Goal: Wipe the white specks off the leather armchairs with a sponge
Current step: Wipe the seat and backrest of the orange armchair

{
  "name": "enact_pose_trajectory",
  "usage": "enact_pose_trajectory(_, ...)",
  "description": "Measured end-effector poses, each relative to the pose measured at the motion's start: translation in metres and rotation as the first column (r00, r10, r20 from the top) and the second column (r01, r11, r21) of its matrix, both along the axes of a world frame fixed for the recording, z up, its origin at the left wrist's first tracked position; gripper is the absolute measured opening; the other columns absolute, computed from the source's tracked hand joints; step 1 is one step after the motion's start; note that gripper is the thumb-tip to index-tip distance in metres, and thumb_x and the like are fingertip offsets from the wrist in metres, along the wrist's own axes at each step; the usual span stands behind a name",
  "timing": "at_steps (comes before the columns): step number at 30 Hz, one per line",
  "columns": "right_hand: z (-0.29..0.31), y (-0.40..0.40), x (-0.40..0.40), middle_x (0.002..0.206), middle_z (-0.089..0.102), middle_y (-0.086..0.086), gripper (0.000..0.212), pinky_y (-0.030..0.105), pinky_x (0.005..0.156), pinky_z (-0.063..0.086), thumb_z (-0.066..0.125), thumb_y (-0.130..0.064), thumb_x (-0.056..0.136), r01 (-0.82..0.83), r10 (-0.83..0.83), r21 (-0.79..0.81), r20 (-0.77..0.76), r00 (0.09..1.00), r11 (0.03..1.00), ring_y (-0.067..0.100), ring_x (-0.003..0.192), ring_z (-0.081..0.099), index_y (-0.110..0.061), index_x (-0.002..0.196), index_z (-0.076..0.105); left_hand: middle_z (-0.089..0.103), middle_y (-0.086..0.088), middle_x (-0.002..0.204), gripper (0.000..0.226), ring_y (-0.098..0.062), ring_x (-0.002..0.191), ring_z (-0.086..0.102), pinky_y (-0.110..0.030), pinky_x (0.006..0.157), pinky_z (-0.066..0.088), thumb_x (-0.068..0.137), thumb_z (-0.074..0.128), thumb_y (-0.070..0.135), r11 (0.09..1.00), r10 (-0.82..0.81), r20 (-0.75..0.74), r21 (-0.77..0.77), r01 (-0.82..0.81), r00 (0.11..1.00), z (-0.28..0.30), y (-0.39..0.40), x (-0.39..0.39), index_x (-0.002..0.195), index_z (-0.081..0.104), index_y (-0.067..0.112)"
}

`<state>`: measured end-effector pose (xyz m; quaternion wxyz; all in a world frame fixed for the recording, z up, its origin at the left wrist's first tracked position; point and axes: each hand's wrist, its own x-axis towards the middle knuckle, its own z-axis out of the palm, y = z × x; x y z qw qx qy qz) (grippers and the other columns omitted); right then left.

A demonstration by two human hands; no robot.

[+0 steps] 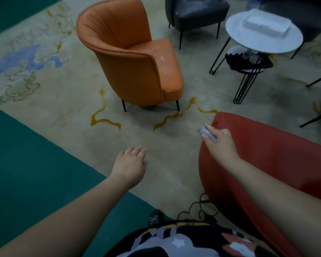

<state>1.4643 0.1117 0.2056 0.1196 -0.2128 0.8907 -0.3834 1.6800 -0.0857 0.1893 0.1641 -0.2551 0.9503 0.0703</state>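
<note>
My right hand point(220, 143) grips a grey speckled sponge point(204, 131) over the back edge of a red leather armchair point(276, 160) at the lower right. My left hand point(132, 162) hovers over the carpet with relaxed fingers and holds nothing. An orange leather armchair point(133, 58) stands ahead in the middle, with a few small white specks on its seat and front edge. A dark leather armchair point(195, 12) stands behind it at the top.
A round white side table point(248, 39) with black wire legs carries a white box point(267, 25). A lower shelf table point(248, 62) with dark items sits beneath it. Black chair legs point(311, 121) show at the right edge. Patterned beige carpet point(54, 89) stretches left.
</note>
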Motion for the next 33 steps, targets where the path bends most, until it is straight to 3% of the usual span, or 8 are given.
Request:
enact_pose_trajectory(5,0.003,-0.045,0.012,0.107,0.045,0.012,0.042,0.009,0.083,0.028,0.063,-0.025,0.091,-0.015,0.015,-0.001,-0.003,1.0,1.0,0.013,0.096,0.048,-0.021,0.132,0.057,0.022,0.003,0.158,0.055,-0.021,0.145,0.018,-0.041,0.116,0.014,0.1,0.027,0.044,0.999,-0.025,-0.014,-0.035,0.024,1.0,0.008,-0.04,0.006,0.151,0.02,0.025)
enact_pose_trajectory(13,-0.01,-0.089,-0.017,0.106,0.045,0.008,0.041,-0.005,0.073,0.021,0.062,-0.026,0.092,-0.03,0.03,0.032,0.028,0.999,0.999,0.006,0.089,0.044,-0.022,0.132,0.057,0.021,0.002,0.158,0.055,-0.021,0.145,0.016,-0.041,0.116,0.013,0.1,0.028,0.042,0.999,-0.054,-0.038,0.002,0.054,0.998,0.008,-0.074,-0.035,0.152,0.02,0.023)
enact_pose_trajectory(17,-0.022,-0.117,-0.055,0.107,0.045,0.006,0.041,0.009,0.083,0.029,0.061,-0.03,0.092,-0.043,0.039,0.074,0.049,0.998,0.996,0.006,0.093,0.045,-0.027,0.133,0.056,0.021,0.002,0.158,0.055,-0.021,0.145,0.017,-0.041,0.117,0.013,0.1,0.027,0.041,0.998,-0.052,-0.017,0.019,0.052,0.999,0.0,-0.099,-0.077,0.152,0.02,0.023)
enact_pose_trajectory(20,-0.027,-0.137,-0.091,0.103,0.043,0.003,0.041,0.015,0.08,0.032,0.06,-0.031,0.093,-0.035,0.029,0.093,0.067,0.997,0.995,0.008,0.087,0.046,-0.029,0.133,0.055,0.02,0.003,0.159,0.055,-0.021,0.145,0.016,-0.041,0.117,0.011,0.101,0.028,0.041,0.999,-0.042,0.0,0.026,0.042,0.999,-0.003,-0.121,-0.115,0.152,0.019,0.023)
enact_pose_trajectory(24,-0.028,-0.16,-0.146,0.103,0.045,0.004,0.041,0.014,0.074,0.031,0.06,-0.03,0.093,-0.042,0.034,0.097,0.087,0.996,0.994,0.005,0.077,0.047,-0.028,0.133,0.056,0.021,0.005,0.158,0.055,-0.019,0.145,0.016,-0.04,0.117,0.011,0.1,0.029,0.041,0.999,-0.034,-0.006,0.027,0.034,0.999,-0.002,-0.154,-0.168,0.152,0.019,0.025)
enact_pose_trajectory(28,-0.026,-0.181,-0.195,0.11,0.05,0.008,0.04,0.016,0.077,0.032,0.06,-0.031,0.092,-0.058,0.045,0.109,0.117,0.992,0.992,0.009,0.084,0.048,-0.027,0.132,0.057,0.023,0.006,0.158,0.056,-0.017,0.145,0.018,-0.039,0.116,0.013,0.1,0.031,0.043,1.0,-0.004,-0.01,0.008,0.004,1.0,0.004,-0.186,-0.212,0.152,0.019,0.027)
enact_pose_trajectory(33,-0.019,-0.21,-0.242,0.113,0.054,0.017,0.04,0.008,0.079,0.028,0.062,-0.024,0.092,-0.032,0.027,0.046,0.111,0.993,0.998,0.008,0.087,0.044,-0.019,0.132,0.058,0.023,0.006,0.158,0.056,-0.017,0.145,0.018,-0.039,0.116,0.014,0.1,0.033,0.041,0.998,0.039,-0.02,0.058,-0.038,0.999,0.007,-0.205,-0.264,0.152,0.019,0.027)
